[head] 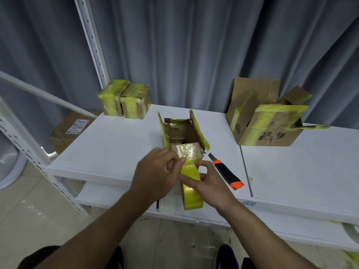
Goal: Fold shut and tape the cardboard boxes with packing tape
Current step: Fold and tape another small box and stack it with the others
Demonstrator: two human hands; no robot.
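A small open cardboard box (184,133) stands on the white shelf (116,148), its two long flaps upright and edged with yellow tape. The near short flap is folded down with shiny tape on it. Just in front of the box I hold a roll of yellow packing tape (192,193) on edge. My right hand (211,183) grips the roll from the right. My left hand (155,173) pinches the tape's free end at the top of the roll, close to the box's near flap.
An orange and black utility knife (226,171) lies right of my hands. Two taped boxes (124,100) sit at the back left. A bigger open box (266,121) with smaller boxes inside stands at the back right. Grey curtain behind; shelf upright (91,41) at left.
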